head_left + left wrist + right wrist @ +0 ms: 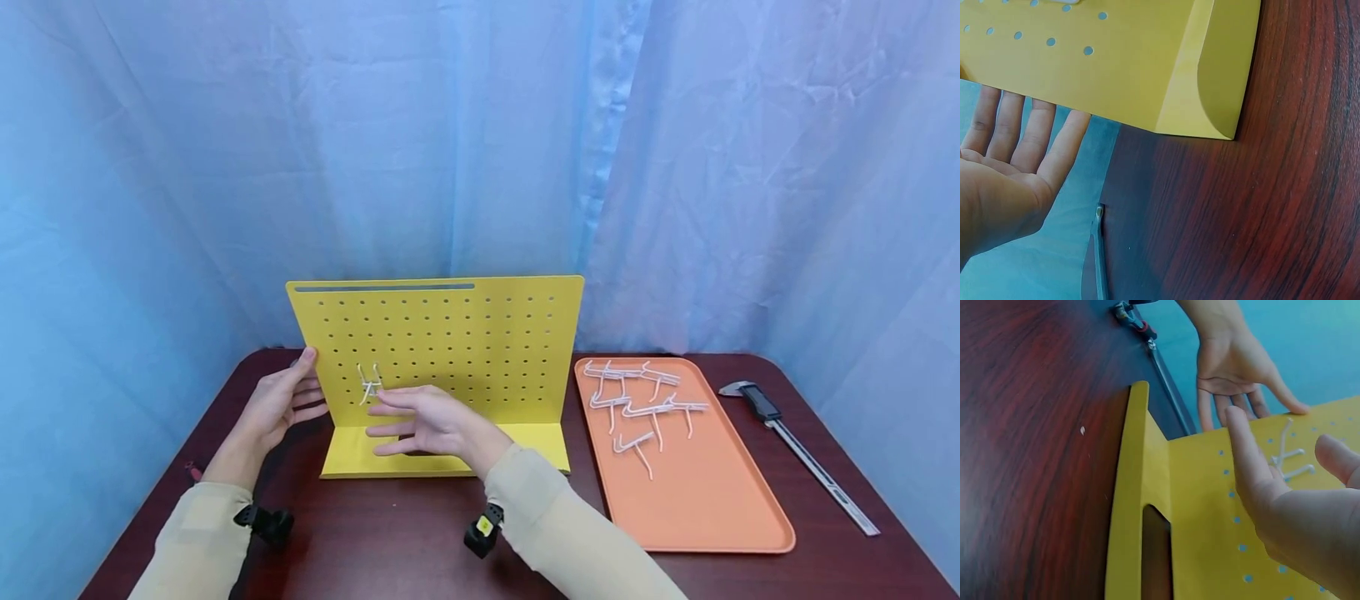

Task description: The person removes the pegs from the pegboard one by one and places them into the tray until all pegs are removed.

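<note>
A yellow pegboard (465,333) stands upright on its yellow base. One white wire pegboard hook (370,385) sits on the board's lower left part, its prongs sticking out toward me. My right hand (431,421) is in front of the board with fingers spread and straight; the index fingertip is at the hook, and whether it touches cannot be told. In the right wrist view, thumb and index are apart, with the hook (1280,464) beyond them. At the board's left edge is my left hand (277,404), thumb against the edge and straight fingers (1041,134) reaching behind it.
An orange tray (697,500) to the right holds several white wire hooks (652,408). A digital caliper (795,442) lies beyond it. On the left, a long metal tool (1163,381) lies near the table edge. Blue curtains hang behind the table.
</note>
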The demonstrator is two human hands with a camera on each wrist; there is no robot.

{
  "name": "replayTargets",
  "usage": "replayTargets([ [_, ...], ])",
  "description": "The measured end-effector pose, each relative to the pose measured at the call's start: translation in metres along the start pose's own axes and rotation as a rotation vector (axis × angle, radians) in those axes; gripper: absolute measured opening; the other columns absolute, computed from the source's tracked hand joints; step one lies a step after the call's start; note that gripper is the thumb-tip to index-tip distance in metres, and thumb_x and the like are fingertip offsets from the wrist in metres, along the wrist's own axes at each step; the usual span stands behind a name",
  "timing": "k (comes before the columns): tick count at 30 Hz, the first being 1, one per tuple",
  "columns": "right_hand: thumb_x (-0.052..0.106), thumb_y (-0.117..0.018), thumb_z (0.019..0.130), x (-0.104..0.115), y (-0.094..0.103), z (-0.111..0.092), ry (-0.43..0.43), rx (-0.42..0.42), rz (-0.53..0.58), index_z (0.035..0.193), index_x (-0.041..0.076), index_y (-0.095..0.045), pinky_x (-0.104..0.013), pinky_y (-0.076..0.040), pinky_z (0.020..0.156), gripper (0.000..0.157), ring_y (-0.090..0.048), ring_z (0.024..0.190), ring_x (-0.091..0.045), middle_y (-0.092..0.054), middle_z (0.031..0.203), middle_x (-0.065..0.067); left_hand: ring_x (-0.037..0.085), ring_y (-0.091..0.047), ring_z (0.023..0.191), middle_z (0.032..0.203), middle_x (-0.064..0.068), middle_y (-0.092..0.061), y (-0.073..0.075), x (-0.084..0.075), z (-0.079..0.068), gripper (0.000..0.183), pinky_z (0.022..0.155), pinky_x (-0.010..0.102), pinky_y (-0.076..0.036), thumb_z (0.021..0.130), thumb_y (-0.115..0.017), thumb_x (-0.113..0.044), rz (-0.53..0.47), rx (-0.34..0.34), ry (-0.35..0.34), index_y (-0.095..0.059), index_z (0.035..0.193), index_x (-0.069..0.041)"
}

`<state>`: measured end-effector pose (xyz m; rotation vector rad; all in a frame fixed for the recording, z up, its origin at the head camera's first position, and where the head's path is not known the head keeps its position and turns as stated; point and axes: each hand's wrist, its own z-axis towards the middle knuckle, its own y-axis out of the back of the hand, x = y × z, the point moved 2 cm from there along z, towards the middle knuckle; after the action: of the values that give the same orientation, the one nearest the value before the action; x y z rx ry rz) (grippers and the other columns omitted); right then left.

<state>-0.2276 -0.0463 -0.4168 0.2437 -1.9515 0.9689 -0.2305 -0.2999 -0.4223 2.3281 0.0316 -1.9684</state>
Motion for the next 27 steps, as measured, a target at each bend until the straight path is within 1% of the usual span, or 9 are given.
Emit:
replayTargets([
  [2,0.022,-0.059,0.105,-0.003,-0.005,0.006,-0.008,0.006,0.031,0.135,0.002,-0.057,-0.057,-0.05,0.099,0.036,-0.054,0.129,-0.045,-0.045,0.151,-0.024,0.012,-0.072,0.096,0.105,-0.004,-0.072,0.001,-0.001,-0.001,0.071,0.084,0.038,-0.059,0.095,-0.06,-0.061,0.004,-0.001,0.002,-0.055,0.141,-0.007],
  [4,0.022,-0.059,0.105,-0.005,-0.009,0.012,-0.014,0.008,0.058,0.123,0.004,-0.062,-0.057,-0.049,0.099,0.025,-0.054,0.129,-0.045,-0.046,0.15,-0.024,0.012,-0.072,0.096,0.105,-0.004,-0.072,0.002,-0.002,-0.001,0.069,0.084,0.038,-0.059,0.096,-0.059,-0.061,0.006,0.001,0.002,-0.055,0.14,-0.008],
  [6,0.023,-0.059,0.105,-0.006,-0.012,0.016,-0.01,-0.004,0.083,0.114,0.006,-0.062,-0.057,-0.05,0.099,0.019,-0.056,0.126,-0.044,-0.048,0.148,-0.024,0.012,-0.072,0.097,0.105,-0.004,-0.072,0.002,-0.003,-0.001,0.068,0.084,0.038,-0.059,0.096,-0.059,-0.061,0.005,0.009,0.001,-0.055,0.14,-0.009],
  [7,0.023,-0.059,0.105,-0.007,-0.014,0.018,-0.009,-0.011,0.096,0.112,0.006,-0.061,-0.057,-0.05,0.099,0.018,-0.057,0.125,-0.044,-0.049,0.148,-0.024,0.012,-0.072,0.097,0.106,-0.004,-0.072,0.002,-0.004,-0.001,0.068,0.084,0.038,-0.059,0.096,-0.058,-0.061,0.005,0.011,0.0,-0.055,0.141,-0.01],
  [10,0.022,-0.061,0.104,-0.007,-0.017,0.021,-0.004,-0.038,0.135,0.121,0.002,-0.058,-0.055,-0.051,0.099,0.026,-0.061,0.121,-0.041,-0.052,0.144,-0.025,0.012,-0.071,0.098,0.107,-0.005,-0.071,0.003,-0.003,0.001,0.069,0.085,0.039,-0.059,0.096,-0.057,-0.061,0.012,0.015,-0.001,-0.053,0.143,-0.01],
  [13,0.02,-0.061,0.104,-0.007,-0.02,0.023,-0.001,-0.049,0.151,0.125,0.0,-0.057,-0.053,-0.052,0.098,0.029,-0.062,0.121,-0.04,-0.054,0.142,-0.024,0.012,-0.071,0.098,0.107,-0.005,-0.071,0.003,-0.003,0.002,0.07,0.086,0.039,-0.059,0.097,-0.057,-0.061,0.017,0.015,-0.003,-0.052,0.144,-0.009],
  [20,0.014,-0.06,0.104,-0.007,-0.021,0.025,0.014,-0.074,0.147,0.105,0.007,-0.063,-0.05,-0.054,0.096,0.008,-0.063,0.119,-0.041,-0.062,0.133,-0.023,0.012,-0.072,0.097,0.105,-0.005,-0.072,0.001,-0.001,0.002,0.067,0.086,0.04,-0.059,0.097,-0.058,-0.06,0.003,0.017,0.005,-0.056,0.139,-0.009],
  [23,0.012,-0.06,0.104,-0.007,-0.021,0.025,0.02,-0.078,0.137,0.103,0.007,-0.063,-0.05,-0.054,0.096,0.006,-0.063,0.119,-0.041,-0.061,0.134,-0.024,0.012,-0.072,0.096,0.104,-0.005,-0.072,0.0,-0.001,0.002,0.067,0.085,0.04,-0.059,0.097,-0.058,-0.06,0.006,0.016,0.005,-0.056,0.139,-0.008],
  [27,0.011,-0.058,0.104,-0.007,-0.021,0.024,0.029,-0.083,0.121,0.106,0.005,-0.063,-0.049,-0.054,0.095,0.008,-0.063,0.118,-0.041,-0.063,0.131,-0.024,0.012,-0.072,0.096,0.104,-0.005,-0.072,0.0,-0.001,0.002,0.067,0.085,0.039,-0.059,0.097,-0.058,-0.06,0.007,0.017,0.004,-0.056,0.139,-0.008],
])
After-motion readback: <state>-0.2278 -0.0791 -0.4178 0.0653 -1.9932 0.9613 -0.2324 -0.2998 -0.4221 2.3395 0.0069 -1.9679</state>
